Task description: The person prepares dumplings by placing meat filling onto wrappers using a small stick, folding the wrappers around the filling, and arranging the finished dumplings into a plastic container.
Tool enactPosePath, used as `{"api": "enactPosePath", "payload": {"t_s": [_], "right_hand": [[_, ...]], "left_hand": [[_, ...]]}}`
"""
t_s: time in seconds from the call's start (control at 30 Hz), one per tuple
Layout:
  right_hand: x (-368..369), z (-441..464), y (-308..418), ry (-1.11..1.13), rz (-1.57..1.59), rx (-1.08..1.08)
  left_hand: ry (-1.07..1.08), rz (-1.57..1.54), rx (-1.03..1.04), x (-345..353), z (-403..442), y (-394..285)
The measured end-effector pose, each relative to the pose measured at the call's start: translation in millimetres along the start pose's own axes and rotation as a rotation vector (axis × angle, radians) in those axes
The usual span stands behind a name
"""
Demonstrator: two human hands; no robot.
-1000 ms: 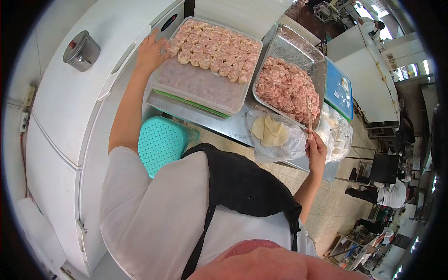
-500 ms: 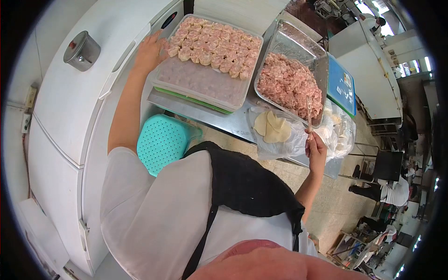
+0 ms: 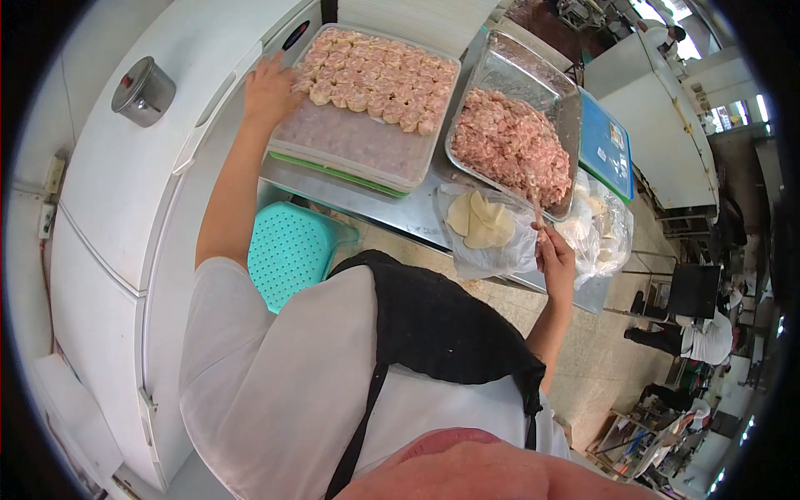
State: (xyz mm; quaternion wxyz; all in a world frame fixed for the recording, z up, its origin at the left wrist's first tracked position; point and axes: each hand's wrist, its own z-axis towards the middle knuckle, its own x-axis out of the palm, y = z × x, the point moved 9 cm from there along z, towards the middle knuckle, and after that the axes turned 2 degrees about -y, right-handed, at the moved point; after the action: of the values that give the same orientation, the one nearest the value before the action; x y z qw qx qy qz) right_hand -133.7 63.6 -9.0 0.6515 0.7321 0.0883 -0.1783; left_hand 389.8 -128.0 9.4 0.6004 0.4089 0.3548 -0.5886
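Note:
My left hand [image 3: 272, 92] is at the left edge of a clear container [image 3: 358, 154], fingers spread beside rows of meat-filled dumplings [image 3: 375, 75]. Between the fingers of my right hand [image 3: 556, 257] is the handle of a thin spatula [image 3: 537, 207], whose tip meets the ground meat [image 3: 510, 146]. That meat fills the near part of a deep metal tray [image 3: 529, 62]. Round dough wrappers [image 3: 481, 220] lie fanned on a plastic bag just left of my right hand. To its right is a clear bag with pale pieces [image 3: 602, 229].
A turquoise perforated stool [image 3: 290, 250] stands below the metal table [image 3: 392, 212]. A blue-lidded container [image 3: 607, 146] is right of the meat tray. On the white freezer [image 3: 92, 192] sits a metal pot [image 3: 146, 92]. People in white [image 3: 707, 340] are farther off at right.
My right hand has shifted slightly left, and the spatula has moved left along the near side of the meat. My left hand remains at the container's edge.

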Motion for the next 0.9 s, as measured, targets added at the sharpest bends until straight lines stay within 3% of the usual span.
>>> {"api": "enactPosePath", "payload": {"t_s": [0.07,0.13,0.17,0.23,0.27,0.3,0.33,0.37,0.43,0.47,0.53,0.57,0.63,0.77,0.83,0.87,0.9], "right_hand": [[2,1,0,0.023,-0.067,0.003],[0,6,0,0.03,-0.074,-0.017],[0,11,1,0.05,-0.086,-0.045],[-4,25,6,0.056,-0.161,-0.068],[-3,30,28,0.012,-0.349,-0.234],[2,32,49,-0.03,-0.538,-0.399],[4,39,56,-0.041,-0.535,-0.388],[9,45,68,-0.028,-0.572,-0.418],[19,43,90,-0.019,-0.608,-0.445],[26,40,102,0.04,-0.467,-0.437],[37,32,126,0.125,-0.297,-0.496],[34,31,131,0.121,-0.298,-0.495],[29,27,146,0.113,-0.353,-0.572],[11,22,164,0.144,-0.383,-0.527],[22,13,170,0.262,-0.444,-0.539],[26,15,166,0.263,-0.446,-0.538],[36,13,164,0.273,-0.479,-0.631]], "left_hand": [[-0.049,-0.025,-0.024,-11,-1,2],[0.042,-0.464,-0.226,-17,-5,13],[0.047,-0.469,-0.21,-20,-7,3],[-0.078,-1.355,-0.3,-27,-14,-15],[-0.065,-1.36,-0.288,-33,-16,-29],[0.038,-1.606,-0.23,-39,-16,-54],[0.146,-1.847,-0.167,-44,-16,-80],[0.156,-1.847,-0.158,-47,-14,-93],[0.37,-1.821,-0.051,-50,-17,-136],[0.373,-1.821,-0.046,-58,-19,-154],[0.334,-1.376,-0.086,-79,-27,-180],[0.335,-1.377,-0.082,-85,-33,-189],[0.185,-1.32,0.144,-112,-37,-207],[0.326,-1.472,0.287,-106,-34,-235],[0.005,-1.331,0.577,-152,-38,-245],[0.004,-1.332,0.575,-150,-37,-245],[0.171,-1.347,0.62,-138,-38,-255]]}}
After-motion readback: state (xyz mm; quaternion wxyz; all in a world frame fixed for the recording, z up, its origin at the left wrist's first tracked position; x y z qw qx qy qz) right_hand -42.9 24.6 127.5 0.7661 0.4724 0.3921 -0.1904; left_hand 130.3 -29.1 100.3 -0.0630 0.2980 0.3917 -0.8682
